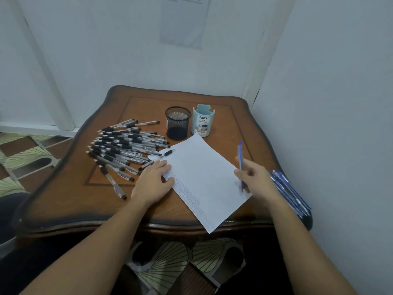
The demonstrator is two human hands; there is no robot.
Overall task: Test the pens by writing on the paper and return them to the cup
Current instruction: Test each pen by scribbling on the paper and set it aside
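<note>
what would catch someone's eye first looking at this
Probably the heap of black-grip pens on the left of the table, beside the tilted sheet of paper. Next, the right hand holding a blue pen at the paper's right edge while the left hand rests on its left edge.

writing on paper (pixel 202 167) unreadable, blue pens (pixel 291 191) half-hidden

A brown wooden tabletop (pixel 63 199) with a wavy dark rim stands in a corner between pale walls (pixel 329 81). A pale sheet (pixel 182 22) hangs on the far wall. Patterned floor tiles (pixel 25 154) show at left and below; a dark rounded object (pixel 9 211), perhaps a bin, sits at far left.
</note>
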